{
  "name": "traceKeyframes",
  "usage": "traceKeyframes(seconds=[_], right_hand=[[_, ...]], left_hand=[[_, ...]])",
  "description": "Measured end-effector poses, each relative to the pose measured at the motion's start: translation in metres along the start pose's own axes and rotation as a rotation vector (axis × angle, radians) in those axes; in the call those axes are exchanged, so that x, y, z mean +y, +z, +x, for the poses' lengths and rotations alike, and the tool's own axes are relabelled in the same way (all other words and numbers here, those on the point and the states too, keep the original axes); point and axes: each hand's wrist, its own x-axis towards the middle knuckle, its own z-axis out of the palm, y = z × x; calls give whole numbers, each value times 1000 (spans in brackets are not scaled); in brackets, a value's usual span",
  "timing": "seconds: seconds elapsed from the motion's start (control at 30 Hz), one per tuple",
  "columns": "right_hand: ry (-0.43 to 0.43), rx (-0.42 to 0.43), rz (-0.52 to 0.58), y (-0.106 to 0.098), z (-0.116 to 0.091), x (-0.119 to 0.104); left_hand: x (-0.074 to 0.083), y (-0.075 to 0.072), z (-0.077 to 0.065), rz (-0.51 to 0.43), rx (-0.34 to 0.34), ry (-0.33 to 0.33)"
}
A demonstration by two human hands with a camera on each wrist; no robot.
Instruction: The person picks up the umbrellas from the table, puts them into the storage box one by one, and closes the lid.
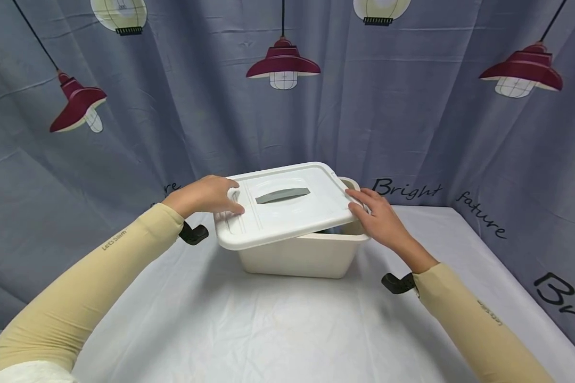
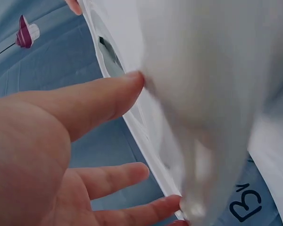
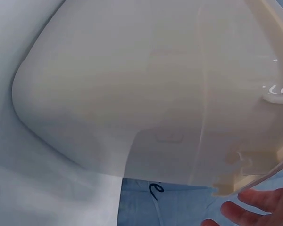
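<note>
A white lid with a grey handle lies askew over a cream plastic box, shifted to the left and tilted. My left hand holds the lid's left end, thumb on top and the other fingers spread along the edge. At the right end, my right hand grips the lid's edge with its fingertips, right by the box's rim. Through the gap at the right, a bit of something bluish shows inside the box; the rest is hidden under the lid. In the right wrist view, the box's side wall fills most of the frame.
The box stands on a table with a white cloth. Behind it hangs a grey-blue curtain printed with lamps and lettering. Black wrist mounts sit below both wrists.
</note>
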Motion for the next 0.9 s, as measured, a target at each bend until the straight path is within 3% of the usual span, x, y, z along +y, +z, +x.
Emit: traceKeyframes(seconds=[0.27,0.73,0.9], right_hand=[[-4,2,-17,-3,-3,0],[0,66,-95,-7,-23,-5],[-2,97,-127,-7,-29,-10]], left_hand=[[-5,6,-10,-18,40,28],[-14,15,8,-98,104,94],[-15,16,13,-110,134,73]])
